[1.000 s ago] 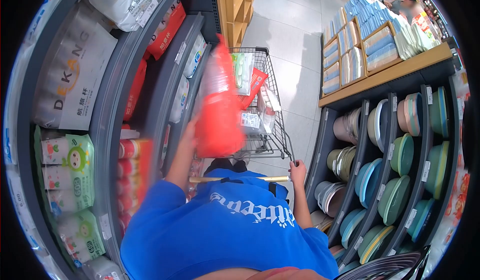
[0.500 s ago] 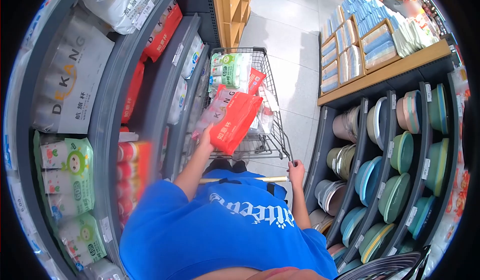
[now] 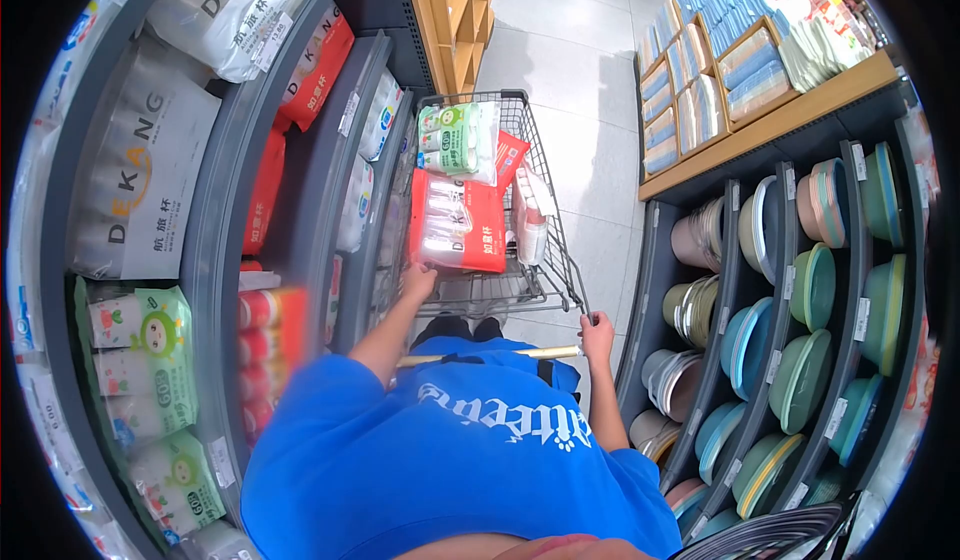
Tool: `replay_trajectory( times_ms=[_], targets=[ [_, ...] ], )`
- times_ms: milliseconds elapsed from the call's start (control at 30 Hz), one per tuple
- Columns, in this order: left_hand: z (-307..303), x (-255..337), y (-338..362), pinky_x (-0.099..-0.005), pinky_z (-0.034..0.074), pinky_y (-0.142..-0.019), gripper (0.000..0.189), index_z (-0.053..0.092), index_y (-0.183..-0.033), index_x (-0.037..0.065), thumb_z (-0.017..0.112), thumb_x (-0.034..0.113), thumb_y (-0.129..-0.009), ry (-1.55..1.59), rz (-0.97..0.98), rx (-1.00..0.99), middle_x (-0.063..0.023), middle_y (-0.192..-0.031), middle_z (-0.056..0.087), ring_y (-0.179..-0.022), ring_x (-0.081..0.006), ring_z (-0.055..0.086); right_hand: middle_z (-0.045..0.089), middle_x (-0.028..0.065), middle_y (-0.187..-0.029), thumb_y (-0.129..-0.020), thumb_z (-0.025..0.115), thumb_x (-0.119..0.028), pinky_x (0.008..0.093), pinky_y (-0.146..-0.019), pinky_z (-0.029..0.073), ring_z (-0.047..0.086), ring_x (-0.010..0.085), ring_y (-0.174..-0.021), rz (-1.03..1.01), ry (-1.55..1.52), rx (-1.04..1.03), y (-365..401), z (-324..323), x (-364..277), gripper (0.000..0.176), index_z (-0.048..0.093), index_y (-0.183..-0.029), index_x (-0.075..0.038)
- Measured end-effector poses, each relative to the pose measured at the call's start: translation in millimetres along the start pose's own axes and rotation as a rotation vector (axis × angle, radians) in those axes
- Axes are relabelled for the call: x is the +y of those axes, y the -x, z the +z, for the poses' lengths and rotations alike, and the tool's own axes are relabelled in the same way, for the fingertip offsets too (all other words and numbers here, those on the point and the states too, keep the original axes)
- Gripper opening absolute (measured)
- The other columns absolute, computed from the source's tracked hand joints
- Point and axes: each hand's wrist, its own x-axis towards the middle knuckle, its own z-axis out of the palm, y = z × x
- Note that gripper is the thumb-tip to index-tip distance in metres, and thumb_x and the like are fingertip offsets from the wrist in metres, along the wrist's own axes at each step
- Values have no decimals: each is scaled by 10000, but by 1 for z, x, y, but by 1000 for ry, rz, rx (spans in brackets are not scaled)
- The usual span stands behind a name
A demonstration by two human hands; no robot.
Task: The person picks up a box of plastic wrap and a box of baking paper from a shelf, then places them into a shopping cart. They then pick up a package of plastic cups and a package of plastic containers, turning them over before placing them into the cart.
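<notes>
A red-and-clear pack of disposable cups [image 3: 470, 222] lies in the wire shopping cart [image 3: 545, 222], its printed side up. My left hand [image 3: 418, 280] is at the pack's near left corner, fingers closed on its edge. Beyond the pack sits a green-and-white cup pack [image 3: 450, 138], with part of another red pack [image 3: 511, 152] beside it. A clear sleeve of white cups [image 3: 531, 222] rests along the cart's right side. My right hand [image 3: 596, 334] is closed around the near right corner of the cart frame.
Shelves on the left carry white cup packs [image 3: 140, 170], red packs [image 3: 318, 68] and green packs [image 3: 142, 360]. To the right, a rack holds stacked basins [image 3: 742, 345]. Folded towels [image 3: 748, 75] sit on the wooden top above. A tiled aisle [image 3: 575, 50] runs ahead.
My left hand has lowered the red cup pack from above the cart into it, and the pack now lies flatter. My right hand stays at the cart's corner.
</notes>
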Motion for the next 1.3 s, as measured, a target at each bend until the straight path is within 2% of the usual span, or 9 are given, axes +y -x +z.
replay_trajectory(
  times_ms=[167, 300, 567, 700, 967, 1000, 1100, 1200, 1300],
  targets=[
    [3, 8, 10, -445, 507, -903, 341, 678, -1016, 24, 662, 282, -794, -143, 108, -149, -213, -1016, 707, -996, -352, 676, 684, 164, -755, -875, 693, -165, 374, -595, 546, 705, 252, -604, 7, -27, -3, 2, -1, -5, 232, 633, -946, 48],
    [2, 11, 16, -436, 513, -887, 325, 680, -1018, 42, 658, 274, -791, -146, 173, -218, -203, -1027, 708, -1007, -346, 676, 682, 158, -753, -875, 689, -163, 367, -585, 548, 701, 245, -599, 4, -38, -1, -2, 2, 4, 222, 633, -939, 42],
    [5, 11, 18, -435, 510, -906, 353, 684, -1052, 22, 670, 261, -793, -159, 241, -102, -219, -1054, 700, -1024, -358, 666, 670, 151, -754, -875, 688, -165, 361, -561, 542, 698, 242, -593, 14, -84, -20, -4, -3, 2, 227, 631, -935, 47],
    [5, 14, 22, -444, 507, -915, 361, 683, -1065, 11, 654, 256, -801, -143, 225, -82, -230, -1087, 693, -1053, -368, 659, 661, 125, -705, -902, 682, -183, 332, -457, 500, 698, 220, -575, -44, -61, -8, -12, 0, 16, 229, 626, -939, 37],
    [13, 9, 17, -459, 505, -919, 330, 679, -1049, 31, 652, 270, -823, -157, 221, -201, -217, -1084, 694, -1053, -359, 663, 672, 146, -762, -900, 672, -167, 329, -472, 509, 679, 203, -557, -45, -54, -31, -21, 1, 23, 214, 628, -952, 37],
    [11, 12, 20, -461, 506, -918, 319, 681, -1039, 36, 651, 270, -824, -165, 208, -202, -213, -1083, 695, -1053, -356, 663, 672, 189, -792, -864, 693, -164, 409, -612, 560, 712, 310, -689, 4, -29, -49, -11, -8, 0, 243, 635, -970, 48],
    [7, 19, 30, -467, 508, -915, 299, 684, -1024, 58, 649, 282, -829, -173, 189, -182, -195, -1090, 695, -1054, -350, 660, 694, 215, -824, -857, 684, -179, 451, -700, 538, 694, 364, -739, -250, 351, 85, -12, -4, 9, 242, 641, -960, 35],
    [4, 22, 38, -455, 521, -881, 272, 678, -1023, 54, 650, 253, -840, -183, 221, -118, -184, -1046, 703, -1015, -350, 669, 693, 242, -929, -855, 683, -193, 500, -841, 503, 656, 425, -936, -110, 451, -30, 6, -15, -33, 270, 656, -1026, 15],
    [1, 43, 61, -440, 535, -830, 206, 672, -1005, 44, 634, 185, -860, 113, 346, 6, -167, -990, 710, -954, -347, 681, 694, 234, -916, -858, 673, -193, 502, -814, 509, 666, 411, -908, -138, 429, -53, 4, -16, -25, 264, 654, -1026, 9]
  ],
)
